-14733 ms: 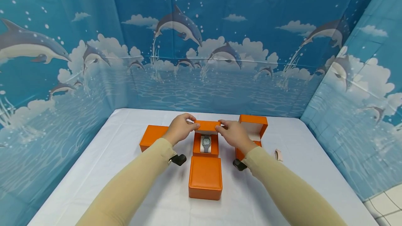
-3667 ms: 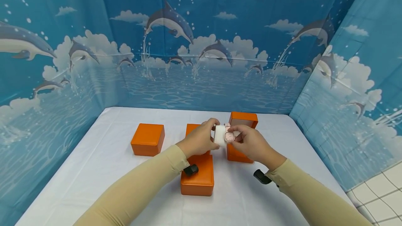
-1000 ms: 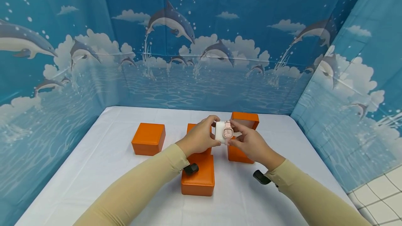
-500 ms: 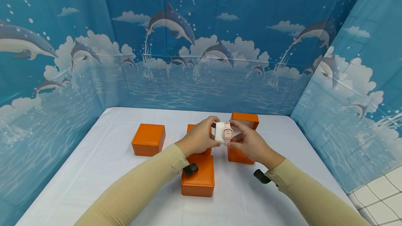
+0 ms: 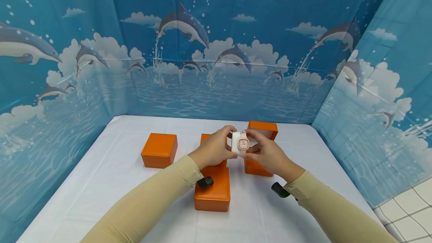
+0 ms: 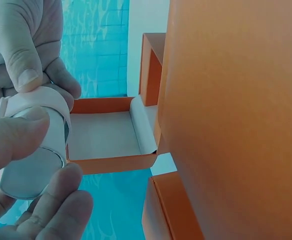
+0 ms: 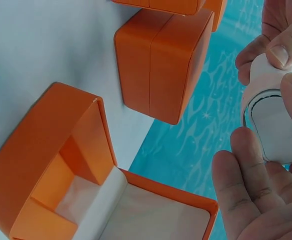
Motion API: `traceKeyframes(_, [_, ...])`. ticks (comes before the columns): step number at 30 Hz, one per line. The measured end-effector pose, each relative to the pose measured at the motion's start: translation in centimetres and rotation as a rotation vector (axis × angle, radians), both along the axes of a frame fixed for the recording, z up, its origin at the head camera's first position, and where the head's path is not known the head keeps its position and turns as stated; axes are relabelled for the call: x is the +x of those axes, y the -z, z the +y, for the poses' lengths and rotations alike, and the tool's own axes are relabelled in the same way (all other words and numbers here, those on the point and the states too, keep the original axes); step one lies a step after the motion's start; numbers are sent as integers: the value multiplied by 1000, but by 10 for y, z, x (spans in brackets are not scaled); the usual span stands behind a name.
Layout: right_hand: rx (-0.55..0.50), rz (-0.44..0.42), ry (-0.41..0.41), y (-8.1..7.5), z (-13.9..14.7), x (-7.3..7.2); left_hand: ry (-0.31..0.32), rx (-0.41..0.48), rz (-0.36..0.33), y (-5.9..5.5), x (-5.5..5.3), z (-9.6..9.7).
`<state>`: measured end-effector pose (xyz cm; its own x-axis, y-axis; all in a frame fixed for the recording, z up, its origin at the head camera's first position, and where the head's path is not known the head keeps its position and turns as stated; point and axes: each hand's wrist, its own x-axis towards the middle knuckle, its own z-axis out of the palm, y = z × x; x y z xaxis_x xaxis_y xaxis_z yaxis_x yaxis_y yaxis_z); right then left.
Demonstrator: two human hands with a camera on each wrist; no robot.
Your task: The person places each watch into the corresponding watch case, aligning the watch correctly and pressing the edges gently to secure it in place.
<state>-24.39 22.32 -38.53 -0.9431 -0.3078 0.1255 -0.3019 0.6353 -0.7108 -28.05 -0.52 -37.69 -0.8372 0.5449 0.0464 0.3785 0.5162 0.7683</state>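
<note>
Both hands meet over the table in the head view, around a white watch cushion (image 5: 236, 144). My left hand (image 5: 215, 147) grips the cushion's left end between thumb and fingers. My right hand (image 5: 271, 156) pinches the pink wristwatch (image 5: 243, 144), its square face toward me and its strap looped around the cushion's right part. In the left wrist view the strap (image 6: 43, 98) encircles the cushion, whose rounded bare end (image 6: 28, 175) sticks out. Just behind the right hand stands an open orange watch box (image 5: 263, 125), its pale-lined lid raised and its compartment without a cushion in the right wrist view.
A closed orange box (image 5: 159, 149) stands at the left. Another orange box (image 5: 207, 138) is partly hidden behind my left hand, and a third closed box (image 5: 212, 192) sits in front of it. A white cloth (image 5: 135, 198) covers the table, with a dolphin-print curtain (image 5: 189, 93) behind.
Since the oldest frame, the middle box's lid came down and the pink watch left the table's right side. It went from tilted at the cushion's end to straight around it, shifting slightly left lately.
</note>
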Motion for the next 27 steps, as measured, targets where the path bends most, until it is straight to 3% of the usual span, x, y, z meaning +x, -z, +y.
traceKeyframes(27, [29, 2, 16, -2, -3, 4, -12, -32, 21, 1, 2, 1])
